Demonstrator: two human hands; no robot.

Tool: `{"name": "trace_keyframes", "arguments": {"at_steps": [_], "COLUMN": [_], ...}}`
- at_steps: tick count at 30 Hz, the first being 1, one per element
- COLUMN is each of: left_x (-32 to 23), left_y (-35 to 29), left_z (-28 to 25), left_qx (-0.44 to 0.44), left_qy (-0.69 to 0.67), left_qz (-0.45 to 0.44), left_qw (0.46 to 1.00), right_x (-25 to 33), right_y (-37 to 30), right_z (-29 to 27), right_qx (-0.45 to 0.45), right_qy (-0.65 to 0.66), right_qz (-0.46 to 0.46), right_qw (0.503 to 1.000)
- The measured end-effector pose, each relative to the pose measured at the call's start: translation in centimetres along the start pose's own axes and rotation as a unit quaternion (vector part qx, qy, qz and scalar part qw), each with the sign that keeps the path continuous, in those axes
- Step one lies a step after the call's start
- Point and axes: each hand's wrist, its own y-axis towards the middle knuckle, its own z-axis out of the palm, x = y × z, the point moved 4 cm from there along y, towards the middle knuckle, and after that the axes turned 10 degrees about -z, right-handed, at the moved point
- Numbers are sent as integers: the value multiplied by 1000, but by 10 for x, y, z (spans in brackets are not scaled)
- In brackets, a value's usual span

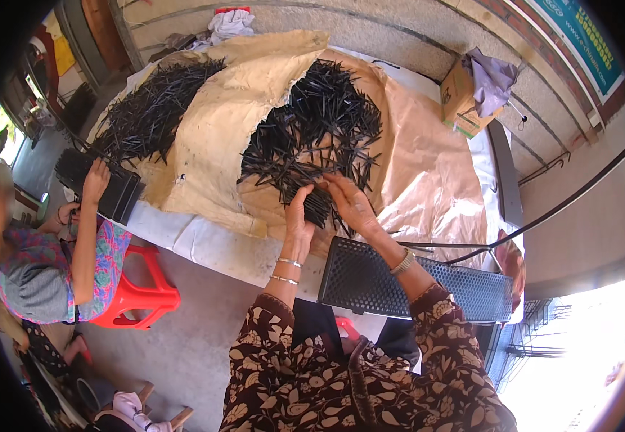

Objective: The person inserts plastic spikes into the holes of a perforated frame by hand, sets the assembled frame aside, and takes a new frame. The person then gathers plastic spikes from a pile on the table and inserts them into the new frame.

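My left hand (pixel 299 219) is closed round a bundle of thin black sticks (pixel 317 207), with the thumb along its near side. Against the top of that bundle my right hand (pixel 353 205) has its fingers together on stick ends; exactly which sticks it pinches is hard to make out. Just beyond both hands spreads a loose pile of the same pointed black sticks (pixel 327 108), lying at all angles on brown paper sheeting (pixel 428 165). Below my right forearm lies a black perforated tray (pixel 428 284) at the table's near edge.
A co-worker (pixel 60 266) sits at left on a red plastic stool (pixel 143 288), one hand on a black block-shaped holder (pixel 100 183). Another stick pile (pixel 154 108) lies beyond. A cardboard box (pixel 464 101) with a purple cloth stands far right. A black cable (pixel 564 194) crosses at right.
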Motion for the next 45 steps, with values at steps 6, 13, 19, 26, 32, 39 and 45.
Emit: {"name": "trace_keyframes", "arguments": {"at_steps": [6, 13, 19, 26, 32, 39, 45], "left_x": [7, -11, -15, 11, 2, -9, 12], "left_y": [-16, -18, -32, -36, -28, -18, -39], "left_z": [38, 27, 28, 1, -9, -3, 37], "left_qx": [59, -17, -43, -67, -73, -20, 53], "left_qy": [-86, 12, 375, 518, 394, 50, -38], "left_qz": [-33, 63, 266, 299, 216, 60, -57], "left_qw": [994, 998, 887, 799, 890, 997, 996], "right_x": [-17, -9, -7, -11, -5, 14, 33], "right_y": [-14, -10, 1, -16, -14, -15, -25], "right_z": [7, 13, 9, 27, 28, 34, 29], "right_qx": [-13, -65, -23, -40, -29, -118, -172], "right_qy": [-78, 130, 180, 129, 91, 59, -204], "right_qz": [-47, 90, 162, 158, 164, 24, -25], "right_qw": [996, 985, 970, 978, 982, 991, 963]}}
